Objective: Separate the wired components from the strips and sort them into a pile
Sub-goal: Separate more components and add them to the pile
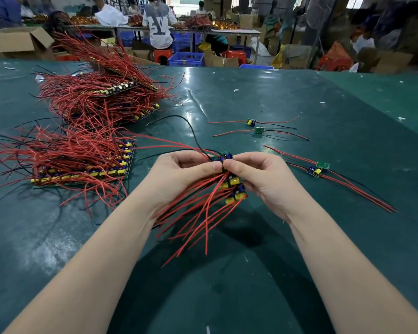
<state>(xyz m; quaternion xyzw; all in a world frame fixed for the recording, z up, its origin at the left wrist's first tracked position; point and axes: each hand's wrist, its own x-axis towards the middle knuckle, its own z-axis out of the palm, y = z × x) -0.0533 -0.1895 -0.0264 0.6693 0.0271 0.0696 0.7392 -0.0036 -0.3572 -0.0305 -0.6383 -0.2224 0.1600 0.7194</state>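
Both hands held one strip [231,182] above the table [299,97]. The left hand [186,174] pinched its far end, fingers curled round it; the right hand [263,177] clamped the adjoining section, thumbs almost touching, a grip judged suited to snapping off the end component. Red wires [198,213] hung below the left palm. Four freed components lay right of the right hand, two near [317,168], two beyond [256,126]. Unbroken panels [87,165] lay left of the left hand.
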